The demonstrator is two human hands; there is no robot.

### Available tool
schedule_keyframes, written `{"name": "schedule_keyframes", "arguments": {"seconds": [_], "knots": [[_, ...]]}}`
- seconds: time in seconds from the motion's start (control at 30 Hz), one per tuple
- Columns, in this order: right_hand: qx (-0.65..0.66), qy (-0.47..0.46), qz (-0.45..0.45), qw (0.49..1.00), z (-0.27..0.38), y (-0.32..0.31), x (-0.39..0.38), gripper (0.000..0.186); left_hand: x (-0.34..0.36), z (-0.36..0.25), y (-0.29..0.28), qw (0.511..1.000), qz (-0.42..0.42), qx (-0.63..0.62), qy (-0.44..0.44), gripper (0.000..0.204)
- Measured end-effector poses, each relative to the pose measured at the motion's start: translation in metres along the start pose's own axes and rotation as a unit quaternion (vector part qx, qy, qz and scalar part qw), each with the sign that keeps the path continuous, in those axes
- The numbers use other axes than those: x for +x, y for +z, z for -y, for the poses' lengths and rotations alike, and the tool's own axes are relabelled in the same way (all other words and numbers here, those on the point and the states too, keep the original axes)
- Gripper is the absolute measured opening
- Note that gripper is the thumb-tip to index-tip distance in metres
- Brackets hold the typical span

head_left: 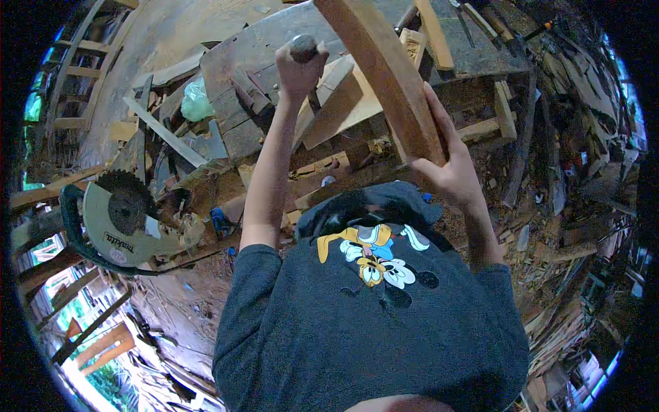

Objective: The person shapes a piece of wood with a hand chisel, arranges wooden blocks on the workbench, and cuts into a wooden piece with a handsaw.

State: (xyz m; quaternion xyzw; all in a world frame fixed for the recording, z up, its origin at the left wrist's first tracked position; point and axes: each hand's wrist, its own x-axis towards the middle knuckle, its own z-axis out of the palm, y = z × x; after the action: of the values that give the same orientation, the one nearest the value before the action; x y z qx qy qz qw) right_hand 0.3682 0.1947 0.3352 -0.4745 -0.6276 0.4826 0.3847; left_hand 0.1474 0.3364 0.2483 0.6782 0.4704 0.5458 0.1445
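My right hand (pixel 449 168) is closed around the near end of a long, thick wooden beam (pixel 384 75), thumb on one side and fingers along the other. The beam slants up and away to the left, out of the top of the picture. To its left, my left hand (pixel 300 72) is raised in a fist around a tool with a round metal end (pixel 303 47); the rest of the tool is mostly hidden. Under that fist lie a pale board (pixel 343 99) and dark wooden blocks (pixel 252 101) on the worn workbench (pixel 226 58).
A circular saw (pixel 120 223) with a toothed blade sits at the left. Near it are a light green plastic bag (pixel 197 99) and a narrow wood strip (pixel 165 132). Hand tools (pixel 480 24) lie at the far right of the bench. Wood scraps (pixel 549 226) cover the right side.
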Motion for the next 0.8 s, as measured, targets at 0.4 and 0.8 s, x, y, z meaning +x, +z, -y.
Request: {"name": "schedule_keyframes", "arguments": {"seconds": [0.4, 0.8], "knots": [[-0.364, 0.178, 0.094, 0.909, -0.115, 0.042, 0.025, 0.077, -0.098, 0.003, -0.079, 0.956, -0.14, -0.242, -0.09, 0.012], [-0.338, 0.179, 0.084, 0.92, -0.139, 0.06, 0.015, 0.085, -0.075, -0.01, -0.063, 0.895, -0.153, -0.412, -0.071, 0.012]]}}
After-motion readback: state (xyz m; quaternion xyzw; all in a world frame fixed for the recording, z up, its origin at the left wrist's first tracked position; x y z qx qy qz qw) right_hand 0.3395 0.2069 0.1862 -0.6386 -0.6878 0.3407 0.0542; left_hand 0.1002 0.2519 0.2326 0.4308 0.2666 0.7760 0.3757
